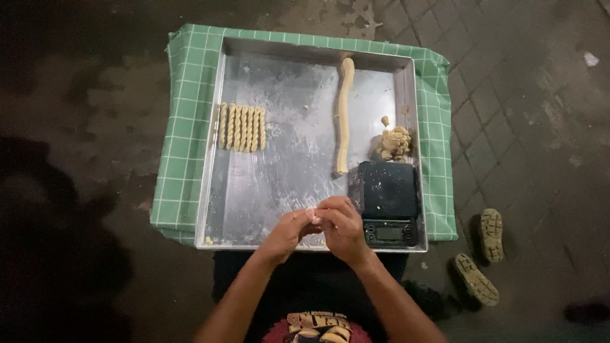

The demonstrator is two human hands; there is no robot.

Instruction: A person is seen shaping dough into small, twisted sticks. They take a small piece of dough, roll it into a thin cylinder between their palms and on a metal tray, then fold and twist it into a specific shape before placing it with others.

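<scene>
Green checked cloth, silver tray, pale yellow dough rope, black scale.

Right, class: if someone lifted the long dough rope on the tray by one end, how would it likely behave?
The long dough rope would probably sag and stretch, perhaps tear: it is thin, already slightly wavy, and looks soft like the crumbly dough lump beside it. It seems light. Pushed sideways on the smooth metal tray, it would likely roll or bend rather than slide stiffly.
</scene>
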